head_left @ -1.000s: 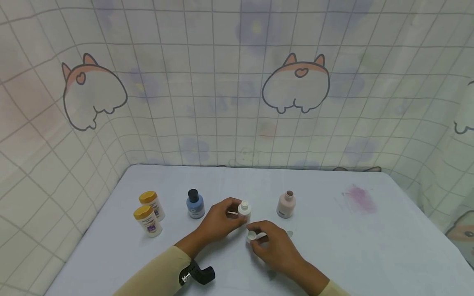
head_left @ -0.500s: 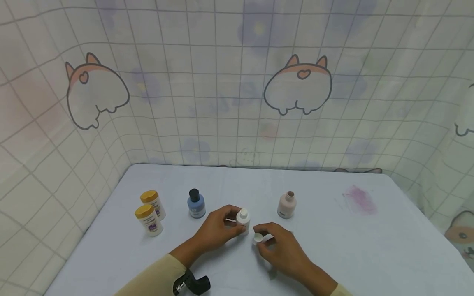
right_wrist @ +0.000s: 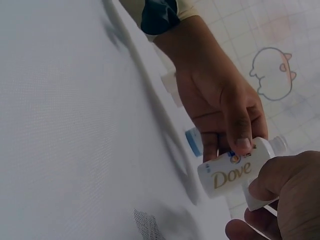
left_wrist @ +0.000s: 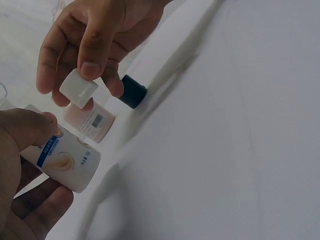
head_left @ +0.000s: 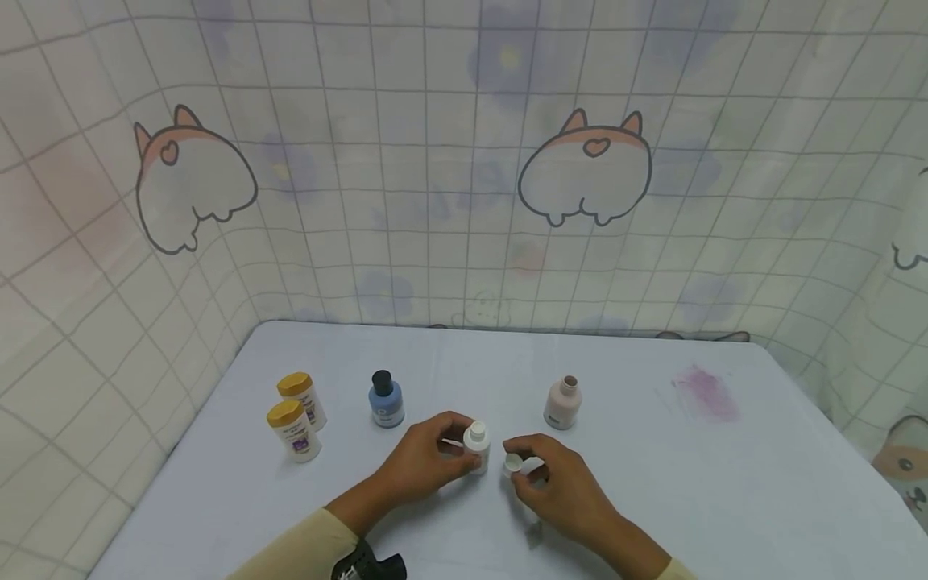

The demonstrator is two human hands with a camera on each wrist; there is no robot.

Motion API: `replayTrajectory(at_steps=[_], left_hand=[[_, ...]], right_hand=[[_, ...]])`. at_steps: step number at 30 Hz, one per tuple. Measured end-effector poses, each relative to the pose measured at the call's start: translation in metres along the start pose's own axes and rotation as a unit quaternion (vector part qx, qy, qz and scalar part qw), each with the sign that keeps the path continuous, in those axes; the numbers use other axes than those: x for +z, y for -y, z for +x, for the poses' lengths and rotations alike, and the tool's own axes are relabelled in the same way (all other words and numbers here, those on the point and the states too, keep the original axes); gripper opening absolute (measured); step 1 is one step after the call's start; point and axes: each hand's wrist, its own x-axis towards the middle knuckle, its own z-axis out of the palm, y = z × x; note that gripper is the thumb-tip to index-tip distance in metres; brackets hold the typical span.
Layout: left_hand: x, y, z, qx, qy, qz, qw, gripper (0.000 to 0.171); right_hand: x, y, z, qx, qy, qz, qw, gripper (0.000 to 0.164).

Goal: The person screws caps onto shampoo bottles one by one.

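My left hand (head_left: 428, 455) holds a small white Dove bottle (right_wrist: 235, 172) upright around its body, thumb in front and fingers behind. The bottle's narrow white neck (head_left: 477, 430) is uncapped. Just right of it, my right hand (head_left: 561, 483) pinches a small white cap (left_wrist: 79, 88) between thumb and fingers. The cap's round opening faces up in the head view, and a gap separates it from the bottle there. In the right wrist view, the right fingers overlap the bottle's shoulder.
Two white bottles (head_left: 297, 435) with yellow lids stand at left, beside a blue bottle (head_left: 387, 404) with a black cap. A pale pink bottle (head_left: 562, 404) without a cap stands behind my right hand. A dark cylinder (left_wrist: 133, 91) shows near it. A pink stain (head_left: 706, 393) marks the right side.
The left hand has brought the bottle slightly toward me. The right hand has shifted a little to the right with the cap, widening the gap between them.
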Motion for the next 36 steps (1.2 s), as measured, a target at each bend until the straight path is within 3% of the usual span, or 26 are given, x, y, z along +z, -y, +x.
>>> replayTrajectory(at_steps=[13, 24, 36], left_hand=[[0.004, -0.002, -0.012, 0.011, 0.026, -0.009, 0.9995, 0.044], [0.005, -0.002, -0.017, -0.004, 0.034, -0.023, 0.9991, 0.044], [0.01, 0.002, -0.021, -0.016, 0.038, -0.029, 0.9987, 0.044]], right_hand=[[-0.004, 0.002, -0.005, -0.01, 0.011, -0.02, 1.0, 0.041], [-0.004, 0.002, -0.005, -0.019, 0.011, -0.023, 0.999, 0.041], [-0.003, 0.005, -0.006, 0.002, -0.001, -0.007, 1.0, 0.04]])
